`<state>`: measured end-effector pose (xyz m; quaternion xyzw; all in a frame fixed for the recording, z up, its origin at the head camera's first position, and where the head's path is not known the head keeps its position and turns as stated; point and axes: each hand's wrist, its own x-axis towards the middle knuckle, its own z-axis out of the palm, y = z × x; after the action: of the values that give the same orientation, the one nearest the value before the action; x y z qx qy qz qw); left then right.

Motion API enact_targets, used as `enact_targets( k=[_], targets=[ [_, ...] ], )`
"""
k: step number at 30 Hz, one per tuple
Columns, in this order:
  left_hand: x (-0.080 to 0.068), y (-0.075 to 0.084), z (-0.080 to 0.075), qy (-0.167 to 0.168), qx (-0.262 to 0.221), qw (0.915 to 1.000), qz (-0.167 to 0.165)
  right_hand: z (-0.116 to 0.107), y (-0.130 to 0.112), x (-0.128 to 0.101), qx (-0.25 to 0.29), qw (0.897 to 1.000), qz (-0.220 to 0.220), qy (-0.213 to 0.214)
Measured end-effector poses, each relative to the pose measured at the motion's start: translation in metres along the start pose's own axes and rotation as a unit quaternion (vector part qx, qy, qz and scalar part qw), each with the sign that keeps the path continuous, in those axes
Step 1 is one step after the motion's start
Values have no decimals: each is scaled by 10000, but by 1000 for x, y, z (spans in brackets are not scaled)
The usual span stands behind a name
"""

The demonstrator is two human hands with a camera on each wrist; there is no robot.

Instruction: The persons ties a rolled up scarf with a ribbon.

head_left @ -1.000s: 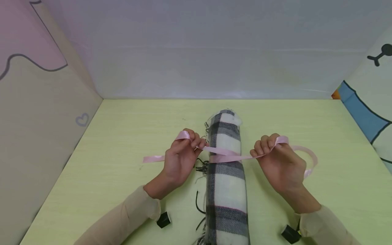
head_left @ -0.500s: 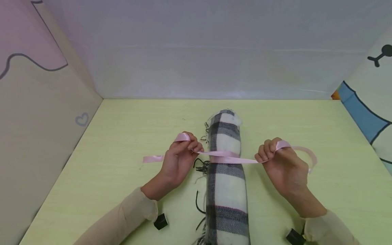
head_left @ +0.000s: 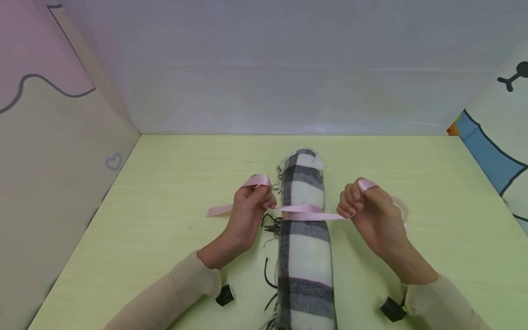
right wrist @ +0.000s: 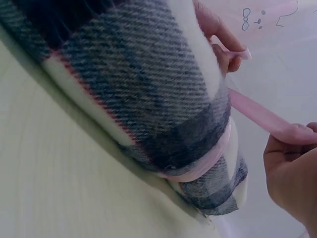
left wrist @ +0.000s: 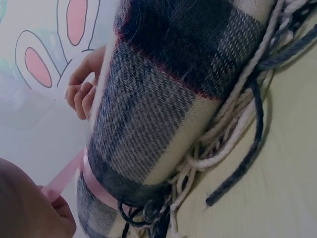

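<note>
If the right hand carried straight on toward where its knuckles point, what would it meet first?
Most likely the rolled plaid scarf. The right hand grips the pink ribbon with its curled fingers facing the roll's right side, close beside it. Height is hard to judge, so it might skim over the top instead.

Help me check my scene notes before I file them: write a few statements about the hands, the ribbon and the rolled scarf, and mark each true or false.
1. The pink ribbon passes around the rolled plaid scarf. True.
2. The left hand lies flat and open on the table. False: it pinches one end of the ribbon, fingers curled.
3. The right hand holds the ribbon on the other side of the scarf. True.
4. The scarf is spread out flat. False: it is rolled into a cylinder, with fringe hanging out on its left side.
5. The ribbon is blue. False: it is pale pink.
</note>
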<state>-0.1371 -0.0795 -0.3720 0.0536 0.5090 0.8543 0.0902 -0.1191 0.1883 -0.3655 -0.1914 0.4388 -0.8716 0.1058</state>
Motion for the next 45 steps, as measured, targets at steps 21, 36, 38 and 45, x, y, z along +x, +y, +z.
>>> enact_targets(
  k=[21, 36, 38, 45],
  targets=[
    [4, -3, 33, 1243, 730, 9891, -295, 31, -2, 30, -2190, 9597, 1079, 1396],
    [6, -8, 41, 885, 1670, 9804, -552, 43, 6, 49, -3044, 9344, 1669, 797],
    [6, -9, 42, 873, 1679, 9804, -554, 42, 6, 49, -3069, 9333, 1727, 697],
    [7, -11, 41, 813, 1665, 9808, -613, 41, 7, 48, -3027, 9330, 1873, 534]
  ],
)
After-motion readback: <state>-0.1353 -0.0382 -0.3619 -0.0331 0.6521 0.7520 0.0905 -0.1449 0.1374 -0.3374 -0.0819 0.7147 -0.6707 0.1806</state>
